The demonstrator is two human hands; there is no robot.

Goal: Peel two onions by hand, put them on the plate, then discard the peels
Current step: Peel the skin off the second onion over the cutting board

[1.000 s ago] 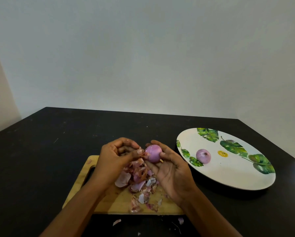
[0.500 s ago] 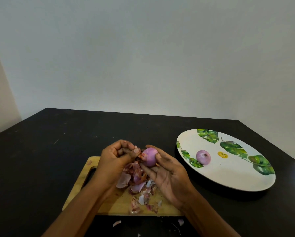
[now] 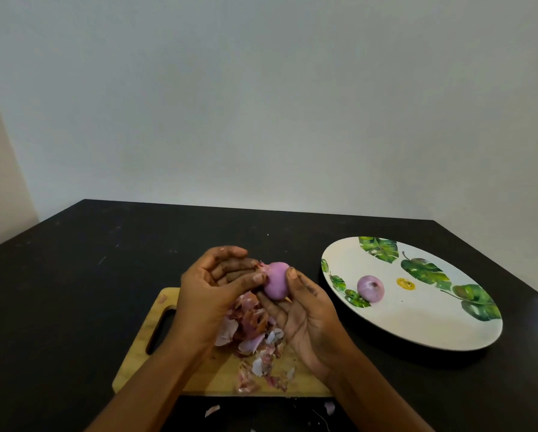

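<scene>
My right grip (image 3: pixel 311 322) cradles a red onion (image 3: pixel 275 280) above the wooden cutting board (image 3: pixel 130 372), fingers curled beneath it and thumb on its right side. My left grip (image 3: pixel 211 294) pinches the same onion's left end, where a shred of skin sticks out, thumb pressed against it. A heap of onion peels (image 3: pixel 252 325) lies on the board under my hands. A second, peeled onion (image 3: pixel 370 288) sits on the leaf-patterned plate (image 3: pixel 417 319), well right on the black desk (image 3: pixel 74 275).
</scene>
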